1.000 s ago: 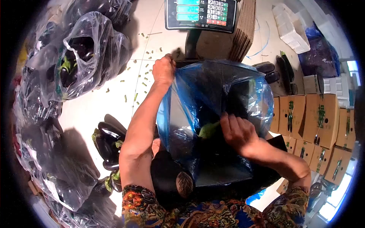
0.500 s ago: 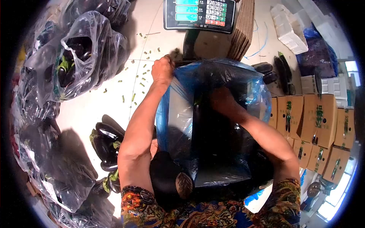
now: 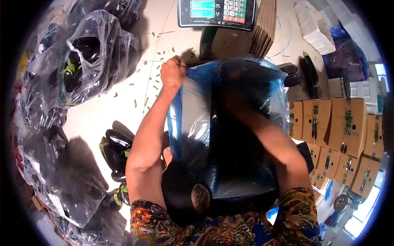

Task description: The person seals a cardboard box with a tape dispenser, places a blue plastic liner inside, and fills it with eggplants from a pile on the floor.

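Observation:
A large, see-through blue plastic bag is spread wide in front of me, its mouth facing up. My left hand is closed on the bag's upper left rim, fingers curled over it. Deep in the bag's dark shadow reaches my right hand. Its fingers are lost in the dark, so what they touch does not show. Just past the bag stands a weighing scale with a lit display and keypad. Dark purple eggplants lie on the floor left of my left forearm.
Clear bags full of eggplants crowd the left side. Cut green stems are scattered over the floor. Flattened cardboard stands beside the scale. More eggplants, a white foam box and stacked cartons are at right.
My right arm has shifted inward and its hand sits deeper in the bag's shadow. The scale's readout has changed. My left hand keeps its hold on the rim.

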A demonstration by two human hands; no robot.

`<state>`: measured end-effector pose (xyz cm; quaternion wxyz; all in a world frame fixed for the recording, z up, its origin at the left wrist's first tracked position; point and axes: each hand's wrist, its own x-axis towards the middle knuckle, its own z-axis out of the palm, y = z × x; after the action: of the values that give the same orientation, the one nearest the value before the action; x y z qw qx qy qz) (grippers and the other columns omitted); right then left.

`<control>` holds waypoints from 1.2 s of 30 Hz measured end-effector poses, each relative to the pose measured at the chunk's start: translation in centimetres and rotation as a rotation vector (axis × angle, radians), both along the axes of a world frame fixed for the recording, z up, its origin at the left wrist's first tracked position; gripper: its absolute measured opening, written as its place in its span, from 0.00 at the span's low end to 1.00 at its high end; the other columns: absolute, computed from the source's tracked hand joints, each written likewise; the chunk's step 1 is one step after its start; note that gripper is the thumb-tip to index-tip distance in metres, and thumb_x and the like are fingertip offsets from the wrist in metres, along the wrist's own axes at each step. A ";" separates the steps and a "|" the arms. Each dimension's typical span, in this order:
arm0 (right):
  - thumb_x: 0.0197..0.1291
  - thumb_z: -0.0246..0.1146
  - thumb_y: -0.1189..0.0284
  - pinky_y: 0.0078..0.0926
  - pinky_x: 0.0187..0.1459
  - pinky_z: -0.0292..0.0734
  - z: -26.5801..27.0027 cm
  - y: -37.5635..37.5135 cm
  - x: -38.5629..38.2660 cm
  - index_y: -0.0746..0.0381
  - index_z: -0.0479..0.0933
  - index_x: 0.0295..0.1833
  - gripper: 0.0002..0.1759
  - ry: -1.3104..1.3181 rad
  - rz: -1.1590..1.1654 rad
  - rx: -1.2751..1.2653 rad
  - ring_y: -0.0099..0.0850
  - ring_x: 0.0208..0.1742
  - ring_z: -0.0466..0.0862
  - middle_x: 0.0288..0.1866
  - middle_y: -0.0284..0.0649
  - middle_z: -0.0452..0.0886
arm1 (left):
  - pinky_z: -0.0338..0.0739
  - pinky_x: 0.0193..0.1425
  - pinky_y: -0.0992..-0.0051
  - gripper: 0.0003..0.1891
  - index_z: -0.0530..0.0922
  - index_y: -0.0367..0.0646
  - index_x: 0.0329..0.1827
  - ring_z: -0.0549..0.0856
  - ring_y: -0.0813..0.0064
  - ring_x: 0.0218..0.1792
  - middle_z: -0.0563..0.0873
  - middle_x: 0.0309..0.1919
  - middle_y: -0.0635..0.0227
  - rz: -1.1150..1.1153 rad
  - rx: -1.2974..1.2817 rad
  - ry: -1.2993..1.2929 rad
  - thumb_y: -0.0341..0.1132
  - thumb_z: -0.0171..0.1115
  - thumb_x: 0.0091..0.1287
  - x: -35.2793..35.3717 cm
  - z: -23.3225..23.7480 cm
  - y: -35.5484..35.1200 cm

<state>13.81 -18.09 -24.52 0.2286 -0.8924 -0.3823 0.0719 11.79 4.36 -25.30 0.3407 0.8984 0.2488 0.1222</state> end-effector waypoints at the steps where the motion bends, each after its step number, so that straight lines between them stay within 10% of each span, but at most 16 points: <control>1: 0.65 0.53 0.69 0.46 0.50 0.77 0.8 -0.2 -0.1 0.58 0.75 0.57 0.16 0.017 0.032 -0.043 0.47 0.49 0.81 0.49 0.51 0.81 | 0.80 0.43 0.59 0.08 0.84 0.43 0.37 0.86 0.50 0.37 0.86 0.32 0.50 -0.014 -0.056 -0.045 0.35 0.60 0.62 -0.5 -0.1 0.6; 7: 0.66 0.52 0.68 0.47 0.48 0.79 9.6 -4.5 -3.7 0.55 0.76 0.57 0.16 0.180 0.274 -0.305 0.46 0.47 0.83 0.48 0.48 0.83 | 0.78 0.38 0.78 0.09 0.83 0.40 0.37 0.84 0.80 0.27 0.84 0.24 0.68 0.067 -0.360 -0.112 0.36 0.59 0.66 -8.0 0.7 4.8; 10: 0.63 0.52 0.74 0.41 0.59 0.74 8.4 -13.1 -2.7 0.60 0.76 0.58 0.18 0.139 0.203 -0.592 0.51 0.55 0.78 0.53 0.52 0.80 | 0.78 0.38 0.77 0.11 0.81 0.37 0.42 0.85 0.77 0.29 0.86 0.30 0.66 0.138 -0.430 -0.139 0.37 0.58 0.68 -17.5 3.1 7.9; 18: 0.66 0.57 0.69 0.23 0.45 0.76 12.4 -15.2 0.4 0.64 0.76 0.59 0.19 0.580 -0.151 -0.031 0.26 0.46 0.81 0.49 0.40 0.83 | 0.68 0.27 0.81 0.09 0.80 0.36 0.38 0.75 0.84 0.24 0.80 0.25 0.70 0.849 -0.499 -0.043 0.34 0.60 0.67 -52.2 5.6 11.6; 24: 0.67 0.58 0.56 0.17 0.39 0.75 13.1 -13.7 -0.2 0.65 0.74 0.62 0.27 0.637 -0.156 -0.116 0.23 0.47 0.81 0.48 0.38 0.83 | 0.79 0.40 0.68 0.10 0.84 0.46 0.38 0.86 0.69 0.34 0.87 0.33 0.62 0.952 -0.241 0.401 0.39 0.58 0.62 -75.1 -5.5 0.9; 27: 0.68 0.56 0.59 0.16 0.39 0.72 13.5 -12.6 -2.8 0.68 0.75 0.59 0.24 0.592 -0.060 -0.258 0.22 0.39 0.78 0.41 0.35 0.81 | 0.80 0.44 0.68 0.17 0.81 0.37 0.43 0.86 0.61 0.38 0.86 0.39 0.56 1.103 -0.422 0.159 0.37 0.70 0.53 -74.0 -8.8 -6.0; 32: 0.69 0.57 0.65 0.16 0.37 0.69 11.9 -13.8 -3.7 0.68 0.77 0.55 0.18 0.668 0.079 -0.220 0.18 0.35 0.73 0.41 0.29 0.78 | 0.61 0.65 0.52 0.41 0.67 0.47 0.66 0.65 0.53 0.67 0.69 0.64 0.57 0.371 0.231 0.650 0.32 0.74 0.45 -63.0 -1.5 -7.7; 36: 0.64 0.54 0.74 0.22 0.38 0.75 11.6 -12.7 -4.9 0.70 0.78 0.53 0.15 0.546 0.108 -0.152 0.23 0.33 0.74 0.37 0.35 0.80 | 0.64 0.61 0.54 0.36 0.67 0.44 0.66 0.70 0.57 0.62 0.73 0.58 0.59 0.059 0.446 0.780 0.32 0.68 0.49 -61.6 -8.1 -6.2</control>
<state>8.96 -30.78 -12.91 0.2512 -0.8330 -0.3474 0.3499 -49.77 -1.79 -33.41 0.0159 0.9212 0.3516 -0.1656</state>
